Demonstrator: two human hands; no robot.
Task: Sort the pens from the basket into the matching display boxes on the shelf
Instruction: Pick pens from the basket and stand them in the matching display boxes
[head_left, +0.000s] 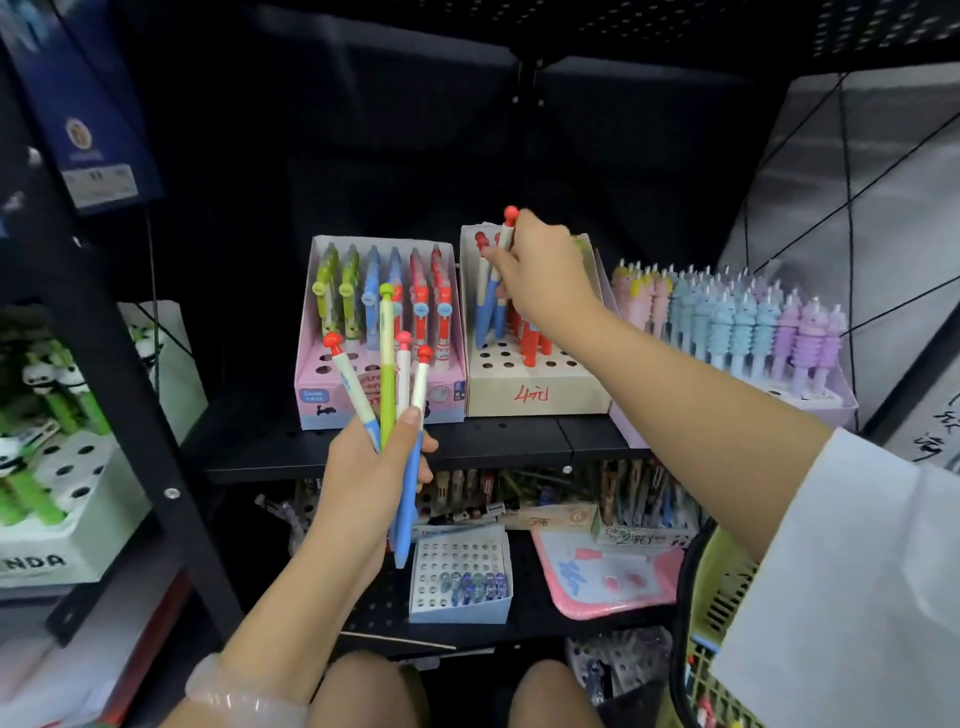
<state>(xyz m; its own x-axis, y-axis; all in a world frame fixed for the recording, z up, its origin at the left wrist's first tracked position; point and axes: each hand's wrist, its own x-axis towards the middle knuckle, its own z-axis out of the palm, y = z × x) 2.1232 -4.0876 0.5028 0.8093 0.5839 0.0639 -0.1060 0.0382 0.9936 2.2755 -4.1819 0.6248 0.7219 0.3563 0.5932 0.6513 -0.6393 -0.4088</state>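
Observation:
My left hand (371, 470) grips a bunch of several pens (387, 384) upright in front of the shelf: white ones with red mushroom caps and blue grips, and one green. My right hand (543, 270) reaches over the beige display box (537, 384) marked in red and pinches a pen with a red cap and blue grip (500, 270), its lower end down among the red and blue pens standing in that box. A pink display box (382, 410) with green, blue and red pens stands left of the beige one. The yellow-green basket (714, 613) sits at the lower right.
A lilac box of pastel spiral-topped pens (737, 322) stands right of the beige box. On the lower shelf lie a white hole-grid box (460, 571) and a pink tray (605, 571). Panda pens in a white box (47, 441) fill the left rack behind a black post (130, 395).

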